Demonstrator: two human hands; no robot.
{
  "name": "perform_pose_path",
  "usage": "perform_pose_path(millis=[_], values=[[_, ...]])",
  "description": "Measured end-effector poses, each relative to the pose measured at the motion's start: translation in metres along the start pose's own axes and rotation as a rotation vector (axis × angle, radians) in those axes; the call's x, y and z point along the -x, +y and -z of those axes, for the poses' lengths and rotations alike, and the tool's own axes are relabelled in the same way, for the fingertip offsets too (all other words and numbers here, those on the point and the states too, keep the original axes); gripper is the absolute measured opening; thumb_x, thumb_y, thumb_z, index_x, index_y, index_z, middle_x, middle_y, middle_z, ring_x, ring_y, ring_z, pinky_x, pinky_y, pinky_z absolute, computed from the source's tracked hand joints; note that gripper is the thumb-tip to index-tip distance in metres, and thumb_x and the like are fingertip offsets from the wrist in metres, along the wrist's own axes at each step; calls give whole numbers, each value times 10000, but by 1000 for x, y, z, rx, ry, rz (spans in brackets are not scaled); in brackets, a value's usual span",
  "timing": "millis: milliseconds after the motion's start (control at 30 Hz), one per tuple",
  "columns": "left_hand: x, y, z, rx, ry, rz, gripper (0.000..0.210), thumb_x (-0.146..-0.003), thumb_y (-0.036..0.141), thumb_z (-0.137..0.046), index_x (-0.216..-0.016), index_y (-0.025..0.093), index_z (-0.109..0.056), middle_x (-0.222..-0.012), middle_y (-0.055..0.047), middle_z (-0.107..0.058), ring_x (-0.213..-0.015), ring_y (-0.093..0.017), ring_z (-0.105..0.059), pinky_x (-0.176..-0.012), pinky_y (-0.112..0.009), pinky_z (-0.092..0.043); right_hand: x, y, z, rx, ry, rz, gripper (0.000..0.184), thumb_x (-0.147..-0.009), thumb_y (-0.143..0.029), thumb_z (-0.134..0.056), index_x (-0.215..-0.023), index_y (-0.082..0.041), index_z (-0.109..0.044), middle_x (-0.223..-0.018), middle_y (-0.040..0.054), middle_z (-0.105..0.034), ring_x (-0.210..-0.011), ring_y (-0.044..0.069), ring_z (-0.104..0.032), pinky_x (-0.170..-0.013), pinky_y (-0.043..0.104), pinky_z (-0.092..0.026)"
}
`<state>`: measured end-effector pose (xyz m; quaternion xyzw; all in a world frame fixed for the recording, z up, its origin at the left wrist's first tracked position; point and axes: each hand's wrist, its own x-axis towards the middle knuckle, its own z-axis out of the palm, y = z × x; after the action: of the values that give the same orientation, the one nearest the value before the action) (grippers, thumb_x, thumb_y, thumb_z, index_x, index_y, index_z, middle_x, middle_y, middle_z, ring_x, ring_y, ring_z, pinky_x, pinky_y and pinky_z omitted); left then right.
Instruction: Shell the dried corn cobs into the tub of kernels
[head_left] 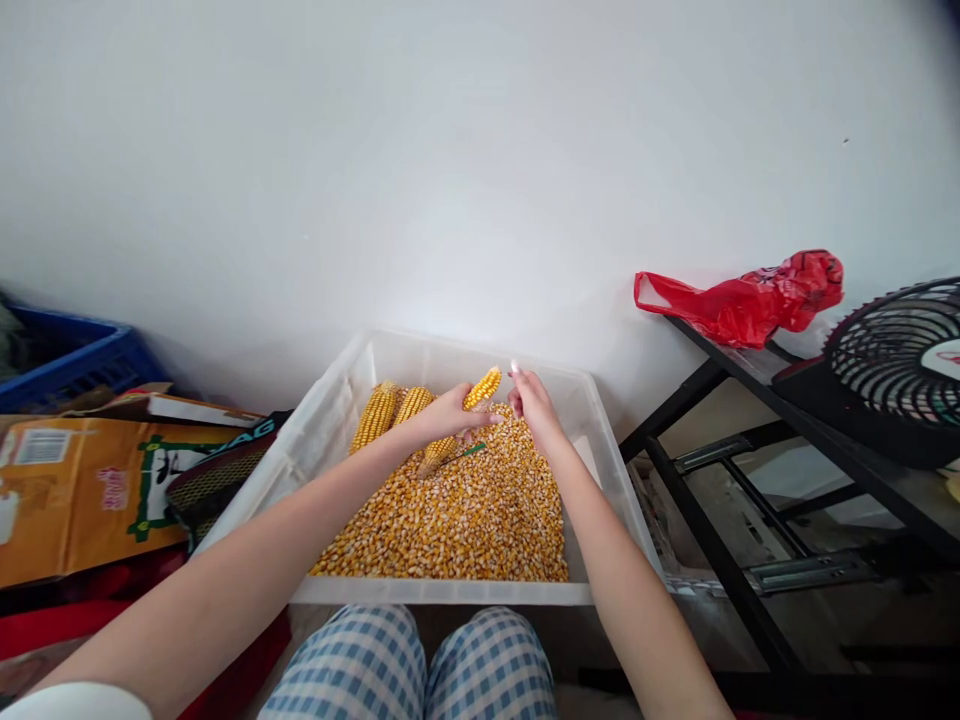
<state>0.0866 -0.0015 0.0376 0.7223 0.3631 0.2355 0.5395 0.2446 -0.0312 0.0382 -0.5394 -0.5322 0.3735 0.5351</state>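
Observation:
My left hand (450, 412) is closed round an ear of corn (484, 388), whose yellow tip points up and to the right. Just right of that tip is my right hand (531, 400), its fingers curled in; what they hold, if anything, is too small to make out. Both hands are over a translucent plastic bin (596, 430) with a deep layer of loose corn kernels (450, 525). More ears of corn (373, 418) lie on the kernels at the bin's back left. Below my left hand rests a thin tool with a green handle (474, 450), partly hidden.
A cardboard box (67, 500) and a blue crate (82, 355) stand at the left. On the right, a black metal frame (720, 530) carries a red plastic bag (757, 300) and a black fan (900, 360). A white wall (450, 180) rises behind the bin.

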Motion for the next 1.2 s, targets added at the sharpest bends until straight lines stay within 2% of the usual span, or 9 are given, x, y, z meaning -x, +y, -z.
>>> perform_pose_path(millis=[67, 300, 400, 500, 633, 767, 900, 1033, 1200], values=[[0, -1, 1, -82, 24, -38, 553, -591, 417, -680, -1037, 137, -509, -699, -2, -586, -515, -124, -548, -480, -231, -440, 2, 0, -3, -75, -131, -49, 446, -725, -560, -538, -1017, -234, -459, -530, -86, -409, -405, 52, -329, -385, 173, -260], [5, -2, -1, -31, -36, -17, 362, -672, 386, -591, -943, 147, -562, -545, 50, -458, -405, -68, -404, -396, -191, -349, 8, 4, -12, -203, -241, -77, 445, -667, -426, -669, -983, -230, -425, -673, -56, -507, -446, 33, -394, -349, 136, -256], [7, 0, 0, 91, -88, 8, 298, -702, 382, -565, -886, 149, -544, -502, 64, -377, -390, -49, -311, -363, -173, -262, 9, 0, -7, -227, -305, -42, 442, -700, -387, -656, -1038, -246, -408, -703, -49, -534, -421, 21, -366, -340, 133, -239], [8, 2, 1, 93, -72, -27, 299, -697, 398, -574, -868, 156, -534, -523, 61, -377, -408, -52, -326, -371, -173, -278, 9, -4, -3, -195, -345, -16, 463, -714, -398, -643, -1081, -263, -397, -651, -69, -515, -378, 22, -336, -327, 145, -255], [7, 1, -2, -15, -35, -58, 271, -676, 350, -573, -868, 162, -539, -599, 39, -464, -440, -67, -412, -400, -182, -350, 9, -2, -4, -169, -285, -51, 337, -754, -496, -559, -939, -245, -429, -499, -100, -401, -334, 35, -303, -301, 149, -231], [8, -1, -3, 32, -60, 37, 227, -664, 341, -570, -803, 168, -526, -549, 50, -437, -403, -56, -371, -368, -173, -302, 9, 1, -8, -222, -284, -55, 304, -765, -487, -558, -866, -235, -423, -440, -114, -343, -315, 32, -251, -298, 148, -216], [9, 2, 1, 129, -115, 71, 177, -679, 337, -550, -719, 175, -491, -434, 78, -328, -360, -48, -275, -345, -175, -214, 10, -4, -4, -279, -361, -15, 340, -741, -460, -599, -930, -235, -427, -471, -110, -403, -334, 40, -316, -324, 153, -302], [9, 5, 3, 29, -51, 9, 216, -658, 318, -562, -814, 172, -535, -519, 56, -432, -390, -60, -363, -363, -185, -281, 10, -8, -2, -265, -351, -97, 366, -743, -538, -543, -902, -221, -455, -549, -73, -489, -370, 51, -393, -348, 170, -360], [10, 3, 2, 39, -107, 22, 238, -666, 339, -571, -824, 163, -553, -491, 58, -403, -373, -58, -339, -356, -195, -260, 9, -5, -7, -307, -259, -61, 355, -729, -539, -560, -760, -208, -436, -423, -109, -353, -312, 34, -263, -317, 158, -297]])
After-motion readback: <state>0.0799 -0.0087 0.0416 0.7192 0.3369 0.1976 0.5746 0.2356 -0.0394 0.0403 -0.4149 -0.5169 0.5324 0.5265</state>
